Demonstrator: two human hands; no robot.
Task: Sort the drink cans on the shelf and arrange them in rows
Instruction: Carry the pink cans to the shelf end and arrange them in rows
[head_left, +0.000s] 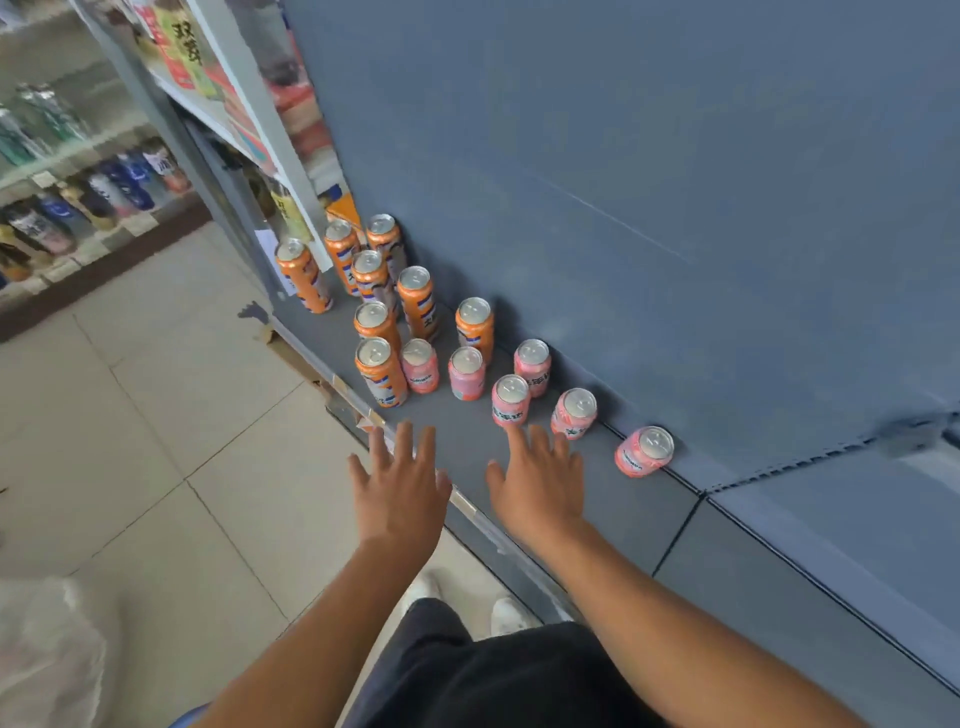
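Several tall orange cans (381, 371) stand upright in a loose cluster at the left end of a grey-blue shelf (639, 514). Several short pink cans (511, 400) stand scattered to their right, the farthest one (644, 451) alone against the back panel. My left hand (402, 483) hovers over the shelf's front edge with fingers spread, holding nothing. Just below the pink cans, my right hand (537, 486) reaches over the shelf with straight fingers. Neither hand touches a can.
The shelf's blue back panel (623, 182) rises right behind the cans. A tiled floor (156, 441) lies to the left. Other shelves with bottles (93, 192) stand at far left. My shoes (506, 616) are below the shelf edge.
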